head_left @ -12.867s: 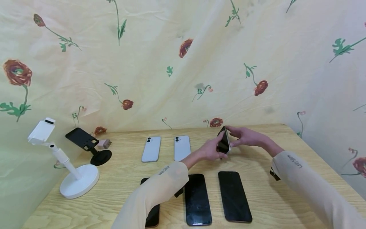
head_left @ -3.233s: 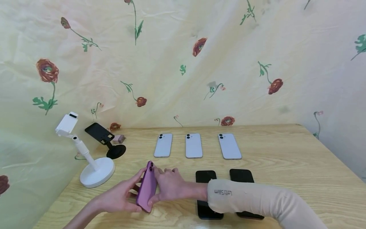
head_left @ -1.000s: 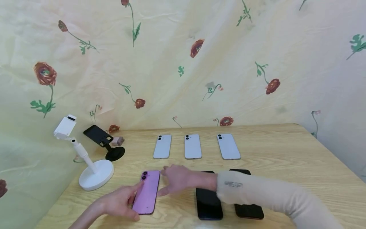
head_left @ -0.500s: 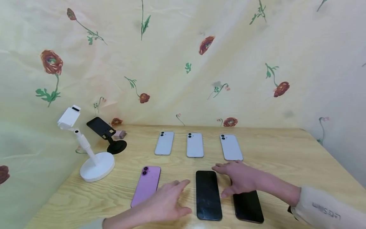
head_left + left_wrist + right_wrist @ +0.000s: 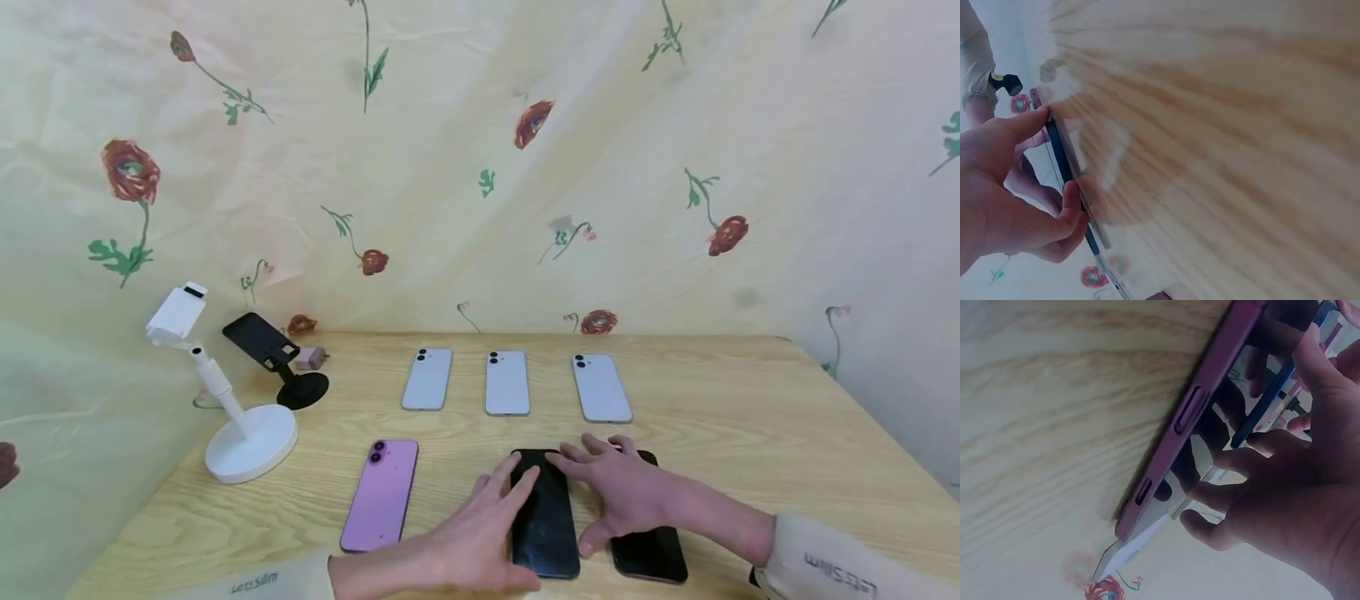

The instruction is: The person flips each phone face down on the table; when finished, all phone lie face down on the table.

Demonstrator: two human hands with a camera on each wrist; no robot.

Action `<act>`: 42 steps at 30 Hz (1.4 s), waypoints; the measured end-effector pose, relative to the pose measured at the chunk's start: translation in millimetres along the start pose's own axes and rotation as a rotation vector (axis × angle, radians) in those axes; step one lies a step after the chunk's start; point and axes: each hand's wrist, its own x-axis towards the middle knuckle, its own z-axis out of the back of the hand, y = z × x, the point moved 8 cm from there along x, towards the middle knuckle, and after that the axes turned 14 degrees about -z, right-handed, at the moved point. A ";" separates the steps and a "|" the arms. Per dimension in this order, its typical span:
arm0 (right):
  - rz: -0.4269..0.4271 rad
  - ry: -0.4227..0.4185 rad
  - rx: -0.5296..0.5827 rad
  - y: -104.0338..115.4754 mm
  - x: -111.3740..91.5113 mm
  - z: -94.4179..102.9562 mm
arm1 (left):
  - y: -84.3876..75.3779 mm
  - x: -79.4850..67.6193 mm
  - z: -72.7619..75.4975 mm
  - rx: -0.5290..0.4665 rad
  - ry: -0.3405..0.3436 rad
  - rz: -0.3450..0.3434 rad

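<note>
A black smartphone (image 5: 546, 525) lies screen up in the middle of the front row. My left hand (image 5: 480, 533) holds its left side, fingers near the top corner and thumb low. Across from it, my right hand (image 5: 630, 496) spans the right side, index finger at the top corner, thumb lower down. The left wrist view has the phone's dark edge (image 5: 1060, 150) between thumb and fingers. In the right wrist view its blue frame (image 5: 1266, 403) meets thumb and index finger. A second black smartphone (image 5: 651, 557) with a reddish frame lies partly under my right hand. A purple smartphone (image 5: 381, 498) lies back up at left.
Three white smartphones (image 5: 427, 379) lie back up in a row farther off. At left stand a white phone stand (image 5: 251, 446) and a black phone stand (image 5: 303, 390), with a charger plug (image 5: 311, 358) behind. A flowered cloth (image 5: 450, 167) hangs behind the wooden table (image 5: 712, 392).
Earlier, a third white phone was set down and the purple phone was turned back up. Since then, both hands have let go of the purple phone and come onto the middle black smartphone.
</note>
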 end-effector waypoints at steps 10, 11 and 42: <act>-0.034 0.019 -0.010 12.7 -3.5 8.0 | 0.4 7.5 -2.5 0.065 0.046 -0.066; -0.029 0.017 -0.008 12.8 -3.6 7.9 | 0.4 7.9 -2.6 0.068 0.048 -0.062; 0.025 -0.080 0.045 16.9 -8.6 10.2 | -1.1 9.0 2.6 0.078 0.029 -0.103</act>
